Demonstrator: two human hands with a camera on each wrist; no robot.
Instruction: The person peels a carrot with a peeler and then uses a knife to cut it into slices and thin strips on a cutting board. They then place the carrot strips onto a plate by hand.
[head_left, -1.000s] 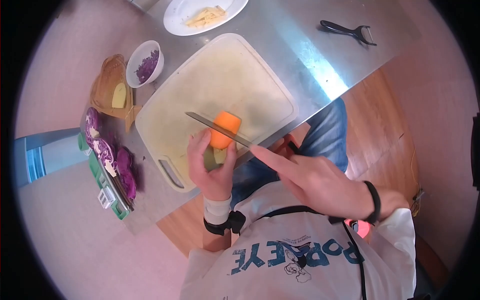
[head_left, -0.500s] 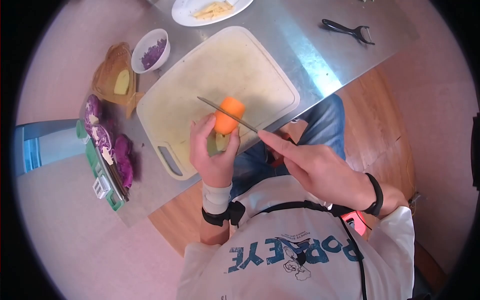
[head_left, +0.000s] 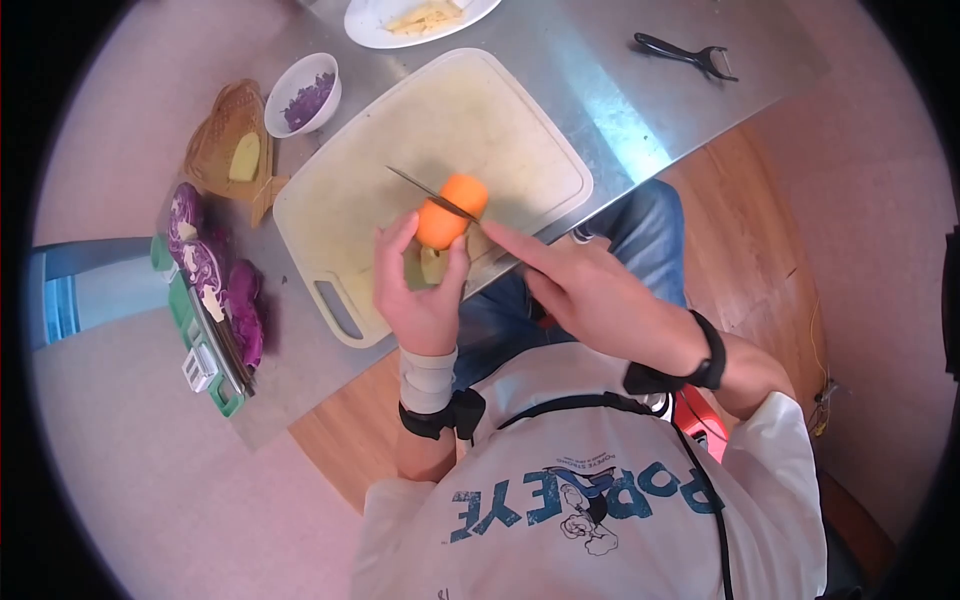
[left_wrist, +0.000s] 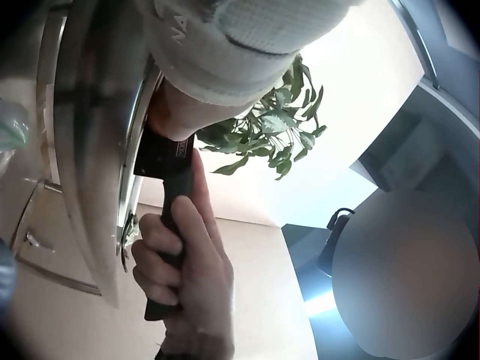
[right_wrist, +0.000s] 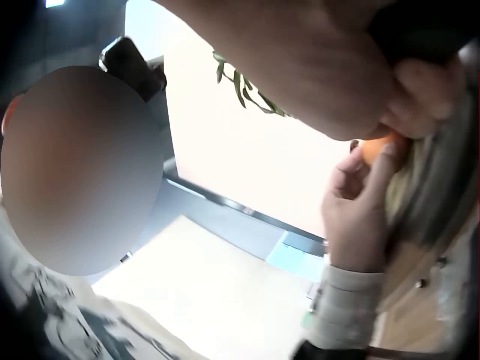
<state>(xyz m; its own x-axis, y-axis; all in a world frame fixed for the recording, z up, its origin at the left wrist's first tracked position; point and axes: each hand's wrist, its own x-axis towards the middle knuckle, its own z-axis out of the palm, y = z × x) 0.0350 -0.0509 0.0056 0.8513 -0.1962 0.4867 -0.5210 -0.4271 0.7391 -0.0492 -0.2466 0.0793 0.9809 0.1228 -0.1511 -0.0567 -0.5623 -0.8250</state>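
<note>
In the head view the left hand grips an orange vegetable piece between thumb and fingers, over the cutting board. The right hand holds a knife, its index finger stretched along it; the blade crosses the orange piece. A small yellowish piece lies beside the left thumb. The left wrist view shows the right hand curled round the black knife handle. From the right wrist view, the left hand is seen pinching the orange piece.
Behind the board are a plate of pale strips and a bowl of shredded purple cabbage. At left stand a basket with a yellow piece, cabbage chunks and a green-edged tool. A black peeler lies far right.
The right hand and knife have moved left, nearer the left hand, the blade still across the orange piece. Board, bowl and basket sit higher in the head view than a second ago.
</note>
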